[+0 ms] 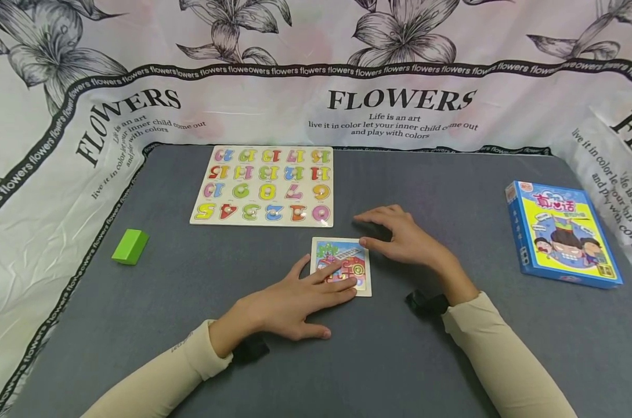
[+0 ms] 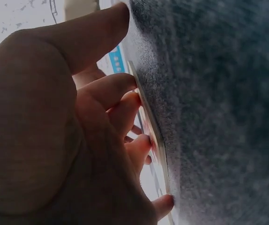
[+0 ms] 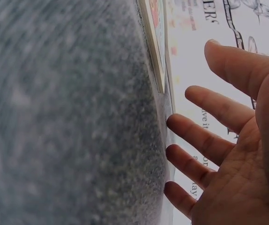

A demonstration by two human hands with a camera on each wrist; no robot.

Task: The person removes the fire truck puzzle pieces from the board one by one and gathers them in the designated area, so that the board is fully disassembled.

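A small wooden picture puzzle (image 1: 358, 269) showing a red fire engine with a ladder lies on the grey table in front of the person. Spread across its left and lower part is the left hand (image 1: 295, 302), its fingertips resting on the picture and covering some of it. In the left wrist view, those fingers reach over the edge of the thin board (image 2: 158, 138). The right hand (image 1: 407, 235) hovers at the puzzle's right, thumb tip beside the upper right corner. Seen from the right wrist, its fingers are extended and apart, with nothing between them, near the board's corner (image 3: 155, 56).
A number puzzle board (image 1: 262, 180) with colourful digits lies behind the small puzzle. On the left is a green block (image 1: 130, 247). A blue and yellow card-game box (image 1: 563, 232) rests at the right. Floral printed cloth (image 1: 263, 110) borders the table's back and sides.
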